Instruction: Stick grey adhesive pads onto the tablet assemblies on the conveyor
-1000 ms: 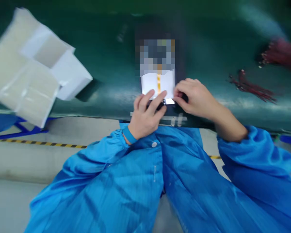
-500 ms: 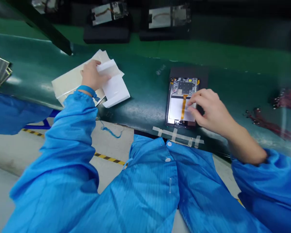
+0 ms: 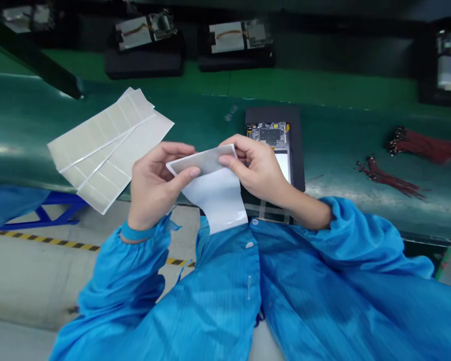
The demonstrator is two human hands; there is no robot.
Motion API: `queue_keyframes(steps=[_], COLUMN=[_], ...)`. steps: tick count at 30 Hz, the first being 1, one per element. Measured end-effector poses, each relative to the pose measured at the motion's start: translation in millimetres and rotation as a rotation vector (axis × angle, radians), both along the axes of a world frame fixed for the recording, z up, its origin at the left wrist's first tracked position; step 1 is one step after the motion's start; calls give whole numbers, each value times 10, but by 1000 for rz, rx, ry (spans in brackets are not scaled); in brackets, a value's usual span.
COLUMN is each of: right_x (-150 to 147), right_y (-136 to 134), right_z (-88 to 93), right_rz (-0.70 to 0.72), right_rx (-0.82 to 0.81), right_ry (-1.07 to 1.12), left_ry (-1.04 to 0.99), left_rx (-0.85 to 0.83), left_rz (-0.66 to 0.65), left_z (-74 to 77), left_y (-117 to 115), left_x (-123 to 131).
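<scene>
Left hand [image 3: 158, 185] and right hand [image 3: 257, 168], grips clamped, hold a grey-and-white flexible adhesive sheet [image 3: 208, 188] over the green worktop's [image 3: 334, 145] front edge, by a black rectangular tray [image 3: 270, 114] holding an open tablet [image 3: 268, 135].

The worktop [image 3: 334, 125] is green and shiny — smooth, like wet plastic. The grey sheet [image 3: 205, 161] looks matt, and its white paper backing [image 3: 216, 200] is smooth with a soft shine. The blue smock [image 3: 210, 296] is thin, glossy cloth — full of soft folds.
</scene>
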State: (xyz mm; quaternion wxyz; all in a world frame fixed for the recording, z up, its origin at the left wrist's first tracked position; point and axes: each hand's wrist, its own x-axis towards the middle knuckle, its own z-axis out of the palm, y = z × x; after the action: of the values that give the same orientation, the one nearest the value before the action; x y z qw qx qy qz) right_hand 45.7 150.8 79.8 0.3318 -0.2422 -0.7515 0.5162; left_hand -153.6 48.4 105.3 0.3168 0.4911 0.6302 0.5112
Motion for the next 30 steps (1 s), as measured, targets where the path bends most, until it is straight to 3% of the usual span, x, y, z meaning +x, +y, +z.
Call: queue_keyframes(steps=[4, 10, 16, 20, 23, 30], right_x=[133, 220, 231, 235, 260, 353], right_y=[-72, -142, -163, -177, -196, -223], right_z=[-108, -150, -76, -52, -110, -380], right_rz=[20, -85, -266, -355, -359, -267], right_rx=[-237, -208, 28, 170, 294, 509], right_ry=[17, 2, -68, -118, -150, -286], left_ry=[-143, -167, -11, -126, -198, -252], left_rx=[53, 117, 140, 150, 87, 77], left_rz=[176, 256, 295, 198, 169, 320], left_z=[-263, -402, -355, -380, -414, -419], left_y=[-14, -11, -72, -94, -93, -71], left_x=[152, 326, 403, 432, 437, 472])
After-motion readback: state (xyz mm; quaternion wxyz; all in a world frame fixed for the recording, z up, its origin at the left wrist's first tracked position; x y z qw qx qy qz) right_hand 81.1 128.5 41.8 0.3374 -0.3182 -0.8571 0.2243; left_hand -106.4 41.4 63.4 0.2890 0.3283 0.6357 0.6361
